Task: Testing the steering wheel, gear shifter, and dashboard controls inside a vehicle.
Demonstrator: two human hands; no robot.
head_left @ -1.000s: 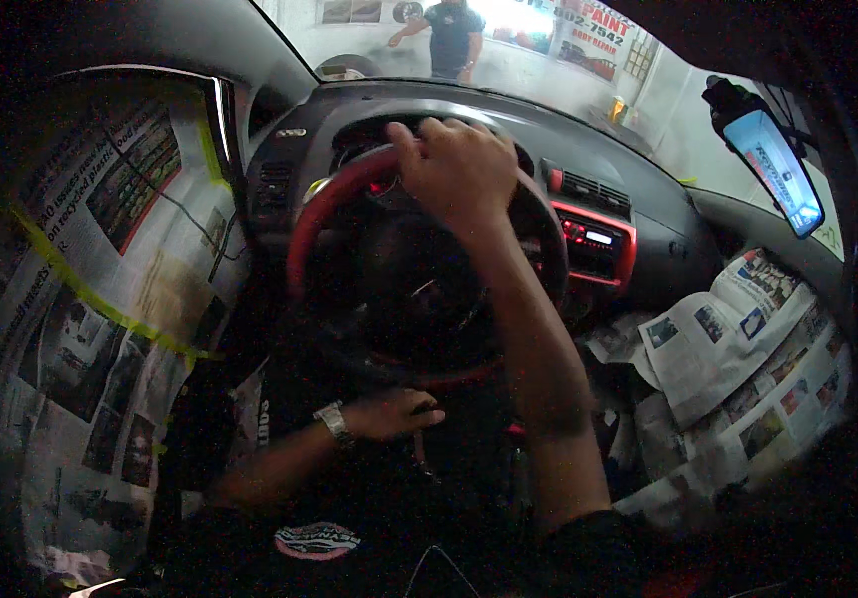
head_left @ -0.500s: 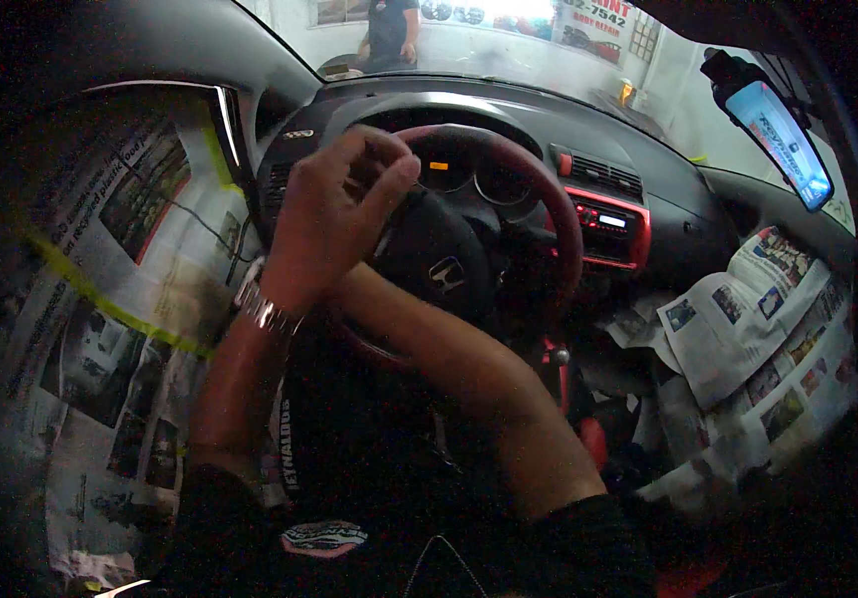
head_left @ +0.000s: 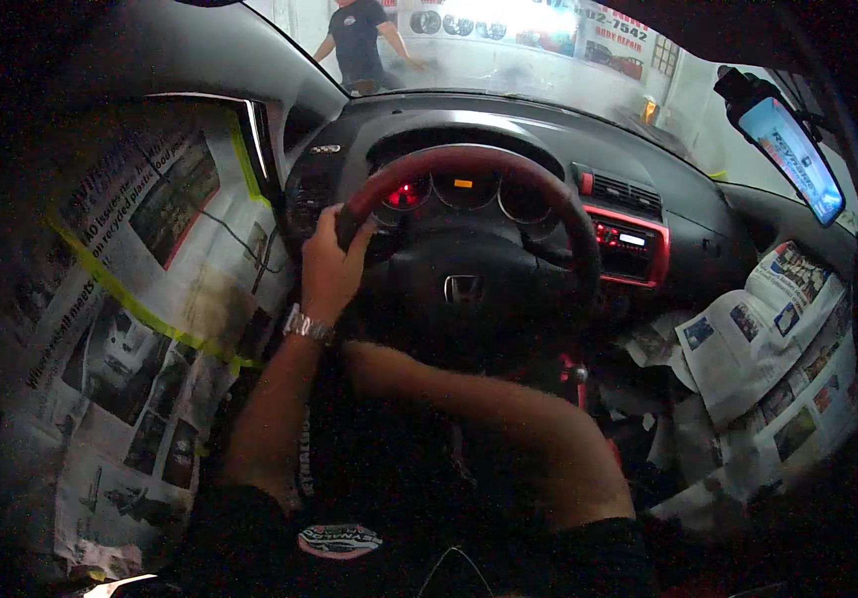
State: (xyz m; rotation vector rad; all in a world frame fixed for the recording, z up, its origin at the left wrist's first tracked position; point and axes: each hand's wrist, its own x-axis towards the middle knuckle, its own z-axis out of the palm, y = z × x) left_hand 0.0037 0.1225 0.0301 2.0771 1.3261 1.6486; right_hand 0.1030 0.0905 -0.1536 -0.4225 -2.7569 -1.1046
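A dark red and black steering wheel [head_left: 484, 159] stands before me, its hub level. My left hand [head_left: 332, 264], with a metal watch [head_left: 306, 325] on the wrist, is closed round the left side of the rim. My right forearm crosses low in front of me toward the left. My right hand [head_left: 374, 367] is near the lower left of the wheel, just right of the watch; it is dark and smeared, and its fingers are hidden. Behind the wheel, the instrument cluster [head_left: 462, 185] glows red and orange.
Newspaper [head_left: 165, 289] held by yellow tape covers the door at left. More newspaper [head_left: 748, 339] lies over the passenger side. A lit car stereo [head_left: 631, 238], a gear lever [head_left: 579, 375] and a mirror [head_left: 793, 154] are to the right. Beyond the windshield stands a person [head_left: 357, 45].
My left hand has come down from above the rim and closed on its left side. The wheel has turned to level. My right hand has come lower. The person outside has shifted, arms spread.
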